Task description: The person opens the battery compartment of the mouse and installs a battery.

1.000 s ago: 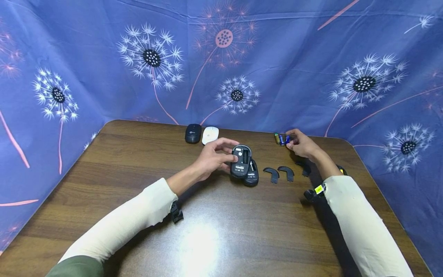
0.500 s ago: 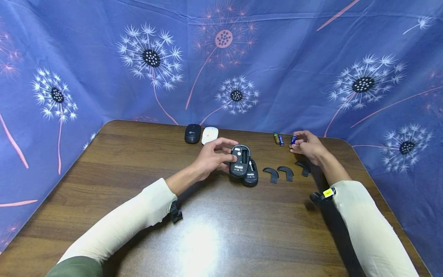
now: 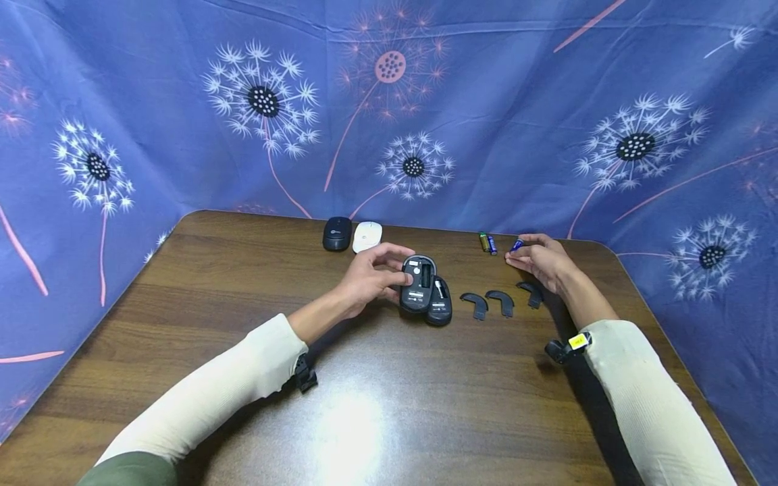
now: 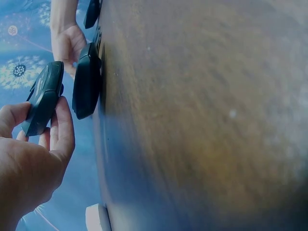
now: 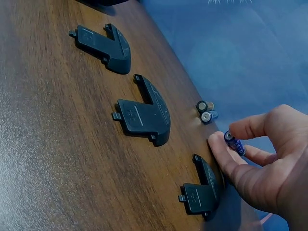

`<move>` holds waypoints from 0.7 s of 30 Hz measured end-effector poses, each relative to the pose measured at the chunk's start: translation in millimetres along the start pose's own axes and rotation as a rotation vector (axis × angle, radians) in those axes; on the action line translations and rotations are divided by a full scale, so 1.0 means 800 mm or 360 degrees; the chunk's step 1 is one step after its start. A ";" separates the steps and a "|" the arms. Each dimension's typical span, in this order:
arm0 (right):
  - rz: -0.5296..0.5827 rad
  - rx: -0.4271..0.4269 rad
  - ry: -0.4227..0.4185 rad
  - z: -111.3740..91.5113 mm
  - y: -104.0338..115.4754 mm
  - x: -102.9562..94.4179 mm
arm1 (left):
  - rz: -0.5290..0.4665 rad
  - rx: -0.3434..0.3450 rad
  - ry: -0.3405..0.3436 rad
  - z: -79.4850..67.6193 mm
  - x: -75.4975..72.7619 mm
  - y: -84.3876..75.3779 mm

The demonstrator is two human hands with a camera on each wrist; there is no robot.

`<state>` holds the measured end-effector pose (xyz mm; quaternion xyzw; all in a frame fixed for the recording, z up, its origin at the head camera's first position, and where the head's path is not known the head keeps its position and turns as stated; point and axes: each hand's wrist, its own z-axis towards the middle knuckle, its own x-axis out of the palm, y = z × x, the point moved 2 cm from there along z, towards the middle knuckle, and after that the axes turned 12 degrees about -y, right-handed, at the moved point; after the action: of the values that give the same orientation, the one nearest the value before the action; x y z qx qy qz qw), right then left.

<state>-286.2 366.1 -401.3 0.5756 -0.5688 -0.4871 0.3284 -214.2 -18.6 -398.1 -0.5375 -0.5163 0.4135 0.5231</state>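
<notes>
My left hand (image 3: 372, 278) grips a black computer mouse (image 3: 418, 290) by its sides, underside up, with its battery bay uncovered. In the left wrist view this mouse (image 4: 44, 98) is held off the table, thumb on one face and fingers on the other. A second black mouse (image 3: 439, 307), also bottom up, lies on the table just beside it. At the back right, my right hand (image 3: 543, 262) pinches a blue battery (image 3: 517, 245); the right wrist view shows the battery (image 5: 235, 143) between thumb and fingers. Two more batteries (image 3: 488, 244), one green and gold, one blue, lie left of that hand.
Three curved black battery covers (image 3: 500, 304) lie in a row between the mice and my right hand. A black mouse (image 3: 337, 233) and a white mouse (image 3: 367, 237) sit at the table's back edge. Behind the wooden table (image 3: 243, 405) hangs a blue patterned cloth (image 3: 486, 101).
My right hand has drawn one blue battery away to the right from the other batteries, and the battery has tilted in its fingers. My left hand holds its mouse almost still.
</notes>
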 end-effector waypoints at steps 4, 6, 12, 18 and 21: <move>0.0015 0.0000 -0.0020 0.000 0.000 0.001 | -0.0003 0.0009 0.0003 0.000 -0.002 -0.001; 0.0021 -0.0002 -0.0040 -0.001 -0.001 0.002 | -0.0007 0.0007 0.0008 0.000 -0.003 -0.002; 0.0133 -0.0060 -0.0059 -0.008 -0.003 0.007 | -0.0003 0.0018 0.0024 0.000 -0.002 -0.001; 0.0152 -0.0082 -0.0035 -0.020 -0.001 0.011 | 0.0015 0.0025 0.0022 0.000 -0.003 -0.001; 0.0166 -0.0093 -0.0027 -0.025 -0.002 0.012 | 0.0024 0.0019 0.0014 0.000 -0.003 -0.001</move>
<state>-268.6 353.4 -398.3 0.5313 -0.5863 -0.4905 0.3651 -214.7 -20.7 -397.1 -0.5400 -0.5074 0.4180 0.5255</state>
